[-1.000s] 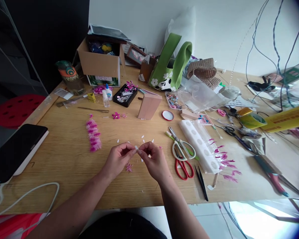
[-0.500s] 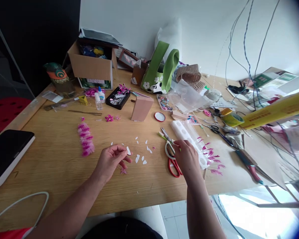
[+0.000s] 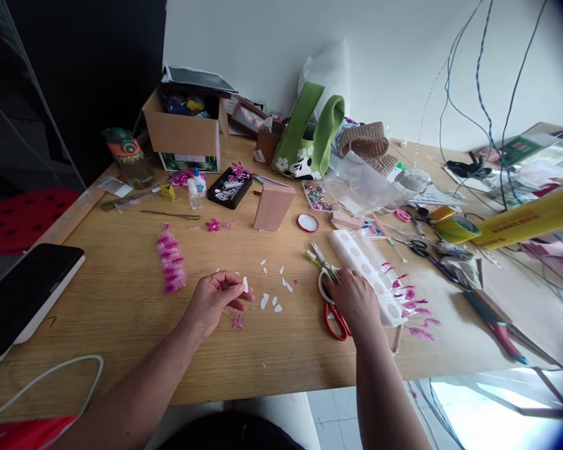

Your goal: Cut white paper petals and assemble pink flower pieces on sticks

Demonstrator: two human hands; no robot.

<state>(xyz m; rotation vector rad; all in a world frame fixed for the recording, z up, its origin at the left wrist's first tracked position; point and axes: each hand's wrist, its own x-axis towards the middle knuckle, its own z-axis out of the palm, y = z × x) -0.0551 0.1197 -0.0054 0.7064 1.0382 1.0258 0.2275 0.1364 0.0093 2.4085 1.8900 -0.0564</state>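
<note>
My left hand [image 3: 213, 303] is closed above the table, pinching a small white paper petal [image 3: 245, 285] between thumb and fingertips. At the right, my right hand [image 3: 356, 303] reaches down over white-handled scissors [image 3: 324, 272]; its curled fingers are on one handle loop and partly hide it. Those scissors lie with their blades pointing away from me. Red-handled scissors [image 3: 329, 324] lie just below them, partly under my right hand. Several small white cut pieces [image 3: 264, 301] are scattered between my hands. A pink wispy scrap [image 3: 238, 319] rests below my left fingers.
A pink fluffy strip [image 3: 171, 262] lies left. Farther back stand a pink box [image 3: 274, 208], glue bottles [image 3: 199, 182], a black tray [image 3: 229, 195] and a green bag [image 3: 304, 140]. A white holed foam block [image 3: 363, 269] with pink sprigs [image 3: 415, 303] borders my right hand.
The view has shifted slightly, moving the scene rightward. My right fingers have come down onto the white-handled scissors' loop. My left hand still pinches the white petal.
</note>
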